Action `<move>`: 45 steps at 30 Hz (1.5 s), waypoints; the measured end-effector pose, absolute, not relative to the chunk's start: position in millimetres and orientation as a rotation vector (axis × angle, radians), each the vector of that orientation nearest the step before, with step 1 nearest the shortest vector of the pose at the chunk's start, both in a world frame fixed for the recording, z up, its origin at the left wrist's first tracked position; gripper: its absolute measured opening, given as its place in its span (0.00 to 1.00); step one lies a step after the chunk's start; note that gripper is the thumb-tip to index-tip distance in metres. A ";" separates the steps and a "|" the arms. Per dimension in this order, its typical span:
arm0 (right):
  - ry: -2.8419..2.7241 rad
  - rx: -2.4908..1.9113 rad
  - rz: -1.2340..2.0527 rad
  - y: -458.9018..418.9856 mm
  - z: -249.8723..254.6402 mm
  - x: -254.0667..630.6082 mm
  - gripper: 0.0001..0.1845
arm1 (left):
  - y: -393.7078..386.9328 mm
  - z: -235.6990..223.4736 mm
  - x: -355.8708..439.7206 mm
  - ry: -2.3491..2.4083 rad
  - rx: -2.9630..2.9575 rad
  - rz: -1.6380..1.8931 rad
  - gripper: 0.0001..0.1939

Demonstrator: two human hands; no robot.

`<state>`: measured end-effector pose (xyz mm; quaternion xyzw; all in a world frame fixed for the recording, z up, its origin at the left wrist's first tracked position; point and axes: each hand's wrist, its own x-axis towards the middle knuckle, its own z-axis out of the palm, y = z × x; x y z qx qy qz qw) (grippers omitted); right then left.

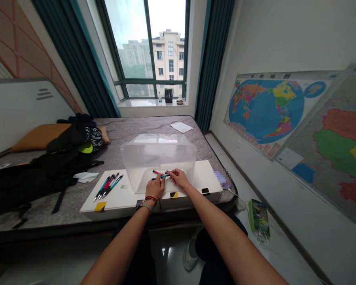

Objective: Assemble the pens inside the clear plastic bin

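Just in front of the opening of a clear plastic storage box (142, 156), my two hands are close together. A teal pen (165, 175) lies across the fingers of my left hand (156, 187), which are closed round it. The fingertips of my right hand (179, 179) pinch at the right end of the same pen. Behind it a red pen (156, 172) shows, partly hidden by the hands. Further left, several teal, red and black pens (109, 186) lie side by side on a white box (124, 198).
The white boxes stand at the edge of a grey mattress (118, 128). A black bag and clothing (62, 154) lie at left, with a white tissue (86, 177) beside them. A white paper sheet (181, 126) lies further back. A cable and a green package (259, 215) are on the floor at right.
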<state>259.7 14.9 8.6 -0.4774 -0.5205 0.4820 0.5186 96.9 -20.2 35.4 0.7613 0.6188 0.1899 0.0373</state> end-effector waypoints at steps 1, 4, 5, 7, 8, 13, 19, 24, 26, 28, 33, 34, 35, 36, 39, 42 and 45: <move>-1.234 -1.135 1.160 15.3 7.6 259.8 0.16 | -20.0 35.2 96.8 1.898 2.343 0.580 0.21; -1.205 -1.114 1.173 15.0 8.1 259.8 0.20 | -19.4 35.0 96.3 1.906 2.325 0.580 0.22; -1.202 -1.115 1.181 14.5 9.3 259.7 0.21 | -19.2 35.1 96.3 1.911 2.312 0.582 0.22; -1.208 -1.128 1.206 13.3 12.1 259.5 0.20 | -19.1 35.3 96.5 1.921 2.283 0.586 0.22; -1.217 -1.141 1.210 12.9 13.2 259.4 0.19 | -19.0 35.4 96.7 1.923 2.276 0.588 0.22; -1.169 -1.214 1.117 14.5 11.6 259.9 0.16 | -19.2 35.3 96.4 1.932 2.247 0.618 0.22; -1.153 -1.183 1.103 14.3 9.7 260.8 0.16 | -18.5 33.7 90.6 1.865 2.165 0.748 0.22; -1.279 -1.121 1.212 10.0 17.0 260.2 0.18 | -18.0 32.3 89.0 1.918 2.131 0.787 0.23; -1.267 -1.113 1.224 9.1 19.0 259.9 0.18 | -17.8 32.1 89.4 1.924 2.126 0.784 0.23; -1.234 -1.124 1.202 9.3 19.1 259.9 0.18 | -17.4 31.9 89.9 1.923 2.125 0.794 0.23; -1.150 -1.166 1.157 12.7 13.4 261.0 0.16 | -16.5 30.2 91.0 1.943 2.099 0.827 0.20; -1.136 -1.177 1.152 13.5 12.1 261.0 0.15 | -16.5 29.8 91.2 1.946 2.093 0.836 0.19; -1.121 -1.189 1.143 14.3 11.0 261.0 0.15 | -16.4 29.4 91.4 1.948 2.088 0.852 0.19; -1.109 -1.199 1.132 15.2 9.9 260.7 0.14 | -16.3 29.0 91.5 1.952 2.085 0.873 0.18; -1.078 -1.218 1.079 18.0 7.0 259.3 0.13 | -15.7 27.9 91.4 1.972 2.060 0.932 0.16; -1.054 -1.241 1.029 20.9 4.2 257.8 0.12 | -14.4 26.8 90.6 1.989 2.023 0.957 0.15; -1.051 -1.259 1.009 22.4 2.2 257.4 0.11 | -13.0 25.5 89.5 2.003 1.992 0.970 0.15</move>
